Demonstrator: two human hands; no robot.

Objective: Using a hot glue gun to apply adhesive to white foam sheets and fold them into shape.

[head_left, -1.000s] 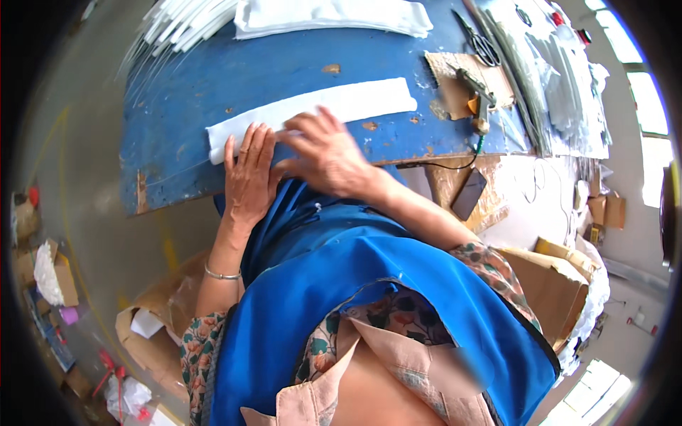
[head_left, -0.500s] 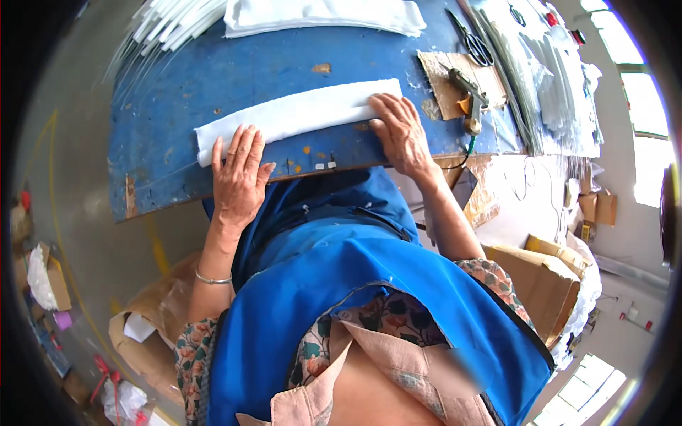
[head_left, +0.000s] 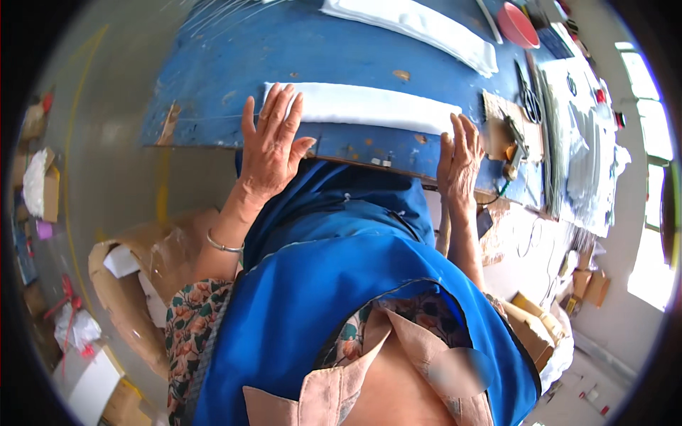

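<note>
A long white folded cloth strip (head_left: 369, 106) lies across the worn blue table (head_left: 213, 64), near its front edge. My left hand (head_left: 272, 138) lies flat with fingers spread, its fingertips on the strip's left end. My right hand (head_left: 460, 155) rests flat with fingers together at the strip's right end, fingertips touching its edge. Neither hand grips anything. I wear a blue apron over a flowered sleeve, and a thin bangle circles my left wrist.
A second white cloth pile (head_left: 412, 25) lies at the table's far side. A red bowl (head_left: 517, 25), scissors (head_left: 529, 96) and a small tool (head_left: 515, 145) on a cardboard piece sit to the right. Cardboard boxes (head_left: 128, 284) stand on the floor at left.
My hands have slid apart along the strip: the right hand went from the middle to the right end, the left stayed at the left end. The view tilted.
</note>
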